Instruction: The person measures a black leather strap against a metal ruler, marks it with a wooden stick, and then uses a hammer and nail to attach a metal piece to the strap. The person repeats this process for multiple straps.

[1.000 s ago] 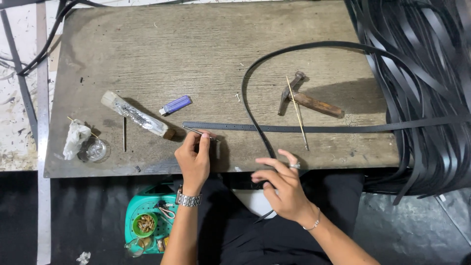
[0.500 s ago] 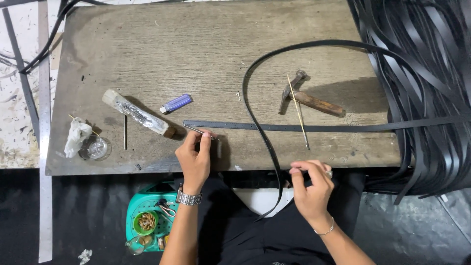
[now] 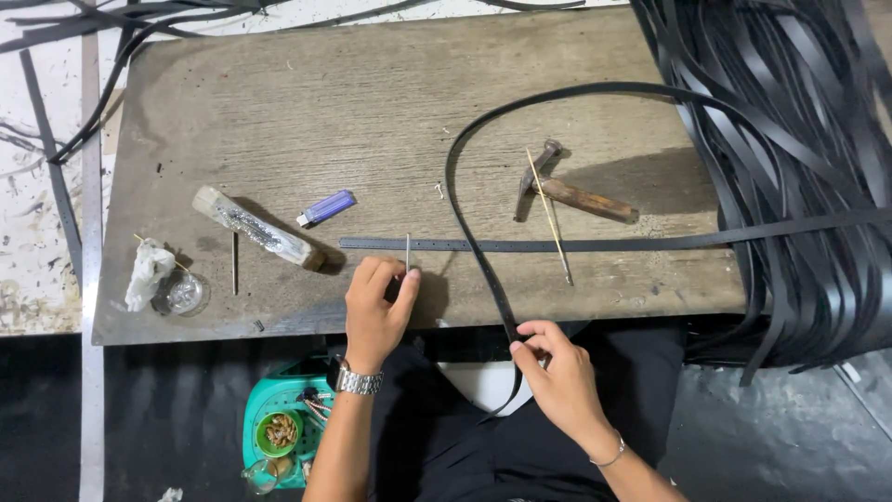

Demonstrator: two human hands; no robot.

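Now | left hand (image 3: 379, 311) pinches thin metal punch (image 3: 407, 253) | right hand (image 3: 557, 372) grips looped black strap (image 3: 465, 223)

The scene was seen from one head-worn camera only, so no part was shared with a second view. It was aimed almost straight down from above the seated person, at moderate height. The wooden board (image 3: 390, 112) was taken in nearly whole, its near edge set across the lower middle. The left hand (image 3: 376, 311) and right hand (image 3: 557, 372) were caught near the bottom, the lap below them.
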